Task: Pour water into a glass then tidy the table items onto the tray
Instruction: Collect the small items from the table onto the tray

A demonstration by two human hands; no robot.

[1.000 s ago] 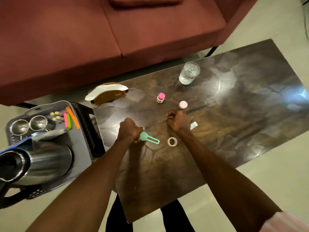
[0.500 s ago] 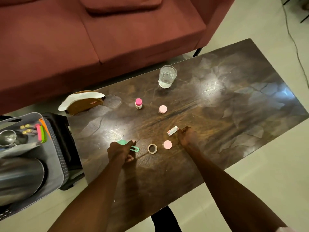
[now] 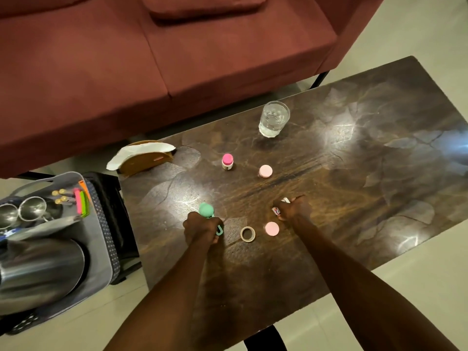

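- Your left hand (image 3: 201, 228) is gripping the green tool (image 3: 207, 210) with curled fingers, low on the table (image 3: 354, 173).
- Your right hand (image 3: 293, 209) is pinching a small white packet (image 3: 276, 211).
- The glass (image 3: 273, 119), with water in it, is standing near the table's far edge.
- The tray (image 3: 101, 224) is sitting left of the table, holding a steel jug (image 3: 38, 272).

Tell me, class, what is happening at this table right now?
A person is clearing small items off a dark table. The left hand grips a green scoop-like tool, and the right hand pinches a small white packet. A glass of water, two pink round lids, a tape ring and a pink-capped bottle remain on the table. The grey tray sits to the left.
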